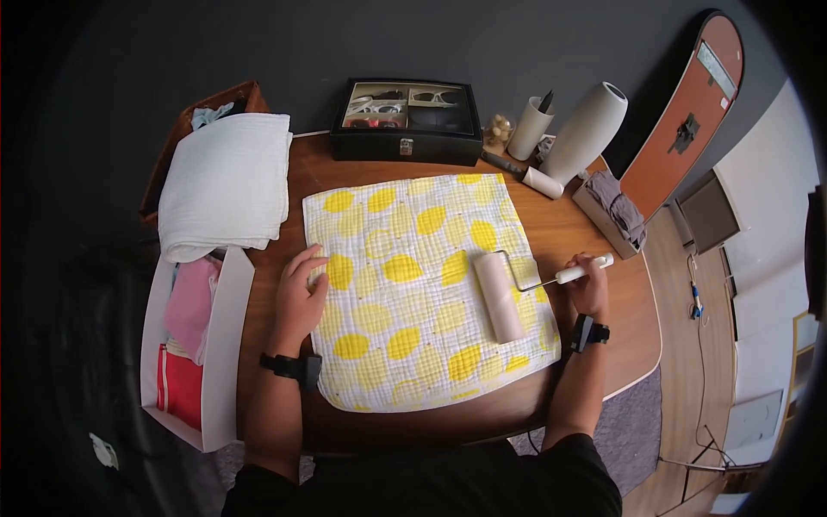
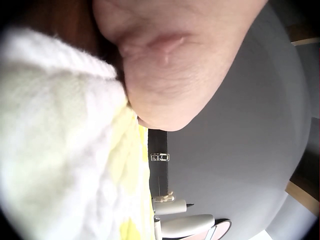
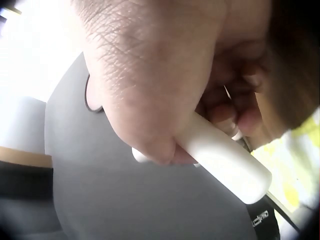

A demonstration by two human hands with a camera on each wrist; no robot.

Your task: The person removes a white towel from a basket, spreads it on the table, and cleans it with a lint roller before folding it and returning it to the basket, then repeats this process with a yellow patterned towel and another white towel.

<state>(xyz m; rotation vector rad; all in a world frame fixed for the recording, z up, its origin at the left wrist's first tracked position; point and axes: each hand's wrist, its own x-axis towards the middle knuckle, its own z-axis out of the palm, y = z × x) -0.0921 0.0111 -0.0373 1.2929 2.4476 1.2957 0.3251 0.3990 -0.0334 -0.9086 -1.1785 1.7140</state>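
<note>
Plainly, the paint-style roller point(image 1: 500, 297) is laid against the right part of a lemon-patterned cloth point(image 1: 375, 293), its pale cylinder tilted slightly and its wire frame bent toward the right. Its white handle point(image 1: 568, 275) is gripped by the right hand point(image 1: 589, 289), the fingers being wrapped around it just beyond the cloth's right edge. By the left hand point(image 1: 300, 295), the cloth's left edge is touched, the fingers relaxed and lying at the border. The cloth is spread over a wooden table point(image 1: 624, 323). Behind it, a black case point(image 1: 405, 151) with glasses under its clear lid is set near the wall. To that case's right, a clear jar point(image 1: 498, 132), a white cup point(image 1: 527, 133) and a white vase point(image 1: 586, 133) are grouped, with a small box point(image 1: 596, 215) of grey fabric placed nearer. On the left, a folded white cloth point(image 1: 226, 185) is draped over a brown basket point(image 1: 164, 168), and pink and red fabrics are held in a long white box point(image 1: 226, 353).
</note>
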